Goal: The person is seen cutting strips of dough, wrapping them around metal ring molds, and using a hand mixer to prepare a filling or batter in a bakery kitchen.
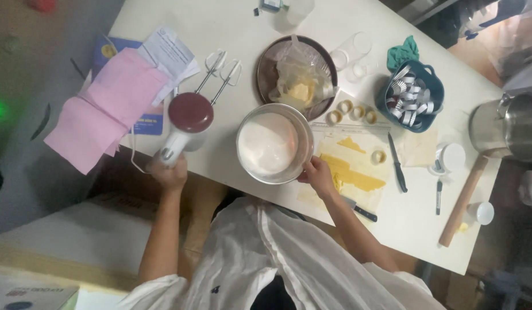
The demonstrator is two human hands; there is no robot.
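The round steel mixing bowl (274,143) of white cream sits at the bench's (220,23) near edge; the right hand (319,175) pinches its rim. The left hand (169,171) wraps the white-and-maroon hand mixer (185,123), fingers hidden. Butter in the brown dish (266,69) blurs behind plastic.

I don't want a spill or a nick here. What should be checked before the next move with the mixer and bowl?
1. Left hand gripping the hand mixer: ok, closed round its handle end.
2. Right hand steadying the metal bowl: ok, fingers on its rim.
3. Beaters clear of the bowl: ok, they point away over the table.
4. Beaters locked in: cannot tell.
5. Bowl well in from the table's edge: not ok, it sits right at the near edge.
6. Knife away from the right forearm: not ok, it lies just beside it.
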